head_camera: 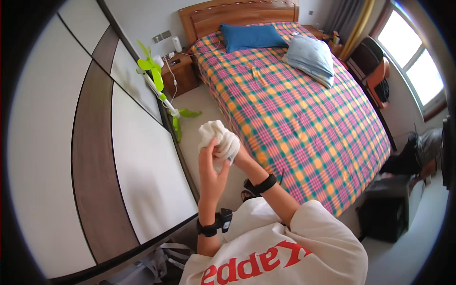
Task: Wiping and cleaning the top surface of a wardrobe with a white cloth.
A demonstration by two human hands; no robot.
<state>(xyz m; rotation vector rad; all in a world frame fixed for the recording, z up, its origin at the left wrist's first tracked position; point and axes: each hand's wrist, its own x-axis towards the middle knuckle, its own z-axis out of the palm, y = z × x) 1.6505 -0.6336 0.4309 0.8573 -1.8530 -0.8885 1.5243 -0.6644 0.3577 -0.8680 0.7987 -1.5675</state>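
A bunched white cloth (218, 137) is held up in front of my body, over the strip of floor between the wardrobe and the bed. My left hand (212, 160) grips its near left side, fingers pressed up against the folds. My right hand (239, 153) is at the cloth's right side, mostly hidden by it, so its fingers cannot be made out. Both wrists wear black bands, and the left one carries a small device (225, 220). What the cloth is exactly cannot be told.
A bed with a checked cover (302, 131) bears a blue pillow (253, 37) and a folded light-blue blanket (310, 57). At left stand a wardrobe (146, 160), a green-and-white fan (156, 85) and a wooden nightstand (183, 74). A black box-like object (383, 213) lies beyond the bed's near right corner.
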